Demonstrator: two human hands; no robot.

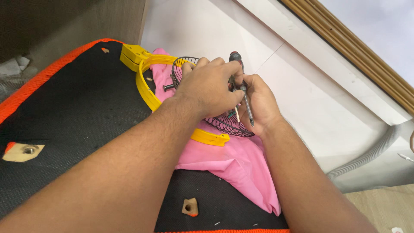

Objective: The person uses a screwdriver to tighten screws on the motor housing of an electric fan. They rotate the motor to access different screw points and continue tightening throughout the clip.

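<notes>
Left hand (210, 86) clamps down over the black wire fan guard (224, 123), fingers curled tight on its domed mesh. Right hand (258, 103) pinches a slim screwdriver (246, 97), steel shaft angled down. The guard sits mid-scene inside a glossy yellow plastic ring (146, 92), on soft pink cloth (233, 162) over coarse black mesh matting (86, 112).

Grey corrugated hose (374, 151) (by the wall), wooden cabinet (77, 26), white wall (310, 99)
</notes>
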